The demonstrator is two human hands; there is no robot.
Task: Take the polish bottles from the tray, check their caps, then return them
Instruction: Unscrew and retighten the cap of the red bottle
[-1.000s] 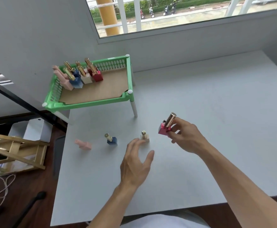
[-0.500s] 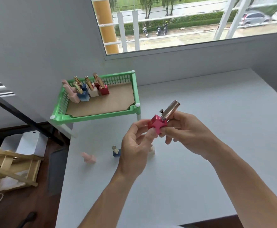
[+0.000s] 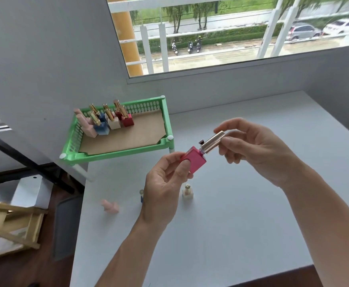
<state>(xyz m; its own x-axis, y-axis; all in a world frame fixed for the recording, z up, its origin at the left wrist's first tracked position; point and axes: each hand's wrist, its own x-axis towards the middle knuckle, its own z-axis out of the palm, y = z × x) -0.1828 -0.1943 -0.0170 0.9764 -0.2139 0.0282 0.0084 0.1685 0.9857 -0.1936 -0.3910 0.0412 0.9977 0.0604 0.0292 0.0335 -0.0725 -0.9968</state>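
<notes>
I hold a pink polish bottle [image 3: 195, 160] in the air above the table, tilted to the right. My left hand [image 3: 167, 183] grips its square body. My right hand [image 3: 252, 150] pinches its rose-gold cap [image 3: 213, 141] at the tip. The green tray [image 3: 115, 154] stands on legs at the table's left rear, with several bottles [image 3: 109, 121] upright in its far left corner. Three bottles are on the table under my hands: a cream one [image 3: 187, 192] upright, a blue one [image 3: 141, 196] mostly hidden behind my left hand, and a pale pink one [image 3: 110, 206] lying on its side.
The white table [image 3: 242, 235] ends at a wall under a window. Off the left edge, on the floor, are a wooden frame [image 3: 5, 224] and a white box [image 3: 26, 193]. A dark bar [image 3: 24, 160] slants beside the tray.
My right hand lifted the pink bottle off the table. My left hand rose from the table and took hold of its body. The view tilted up.
</notes>
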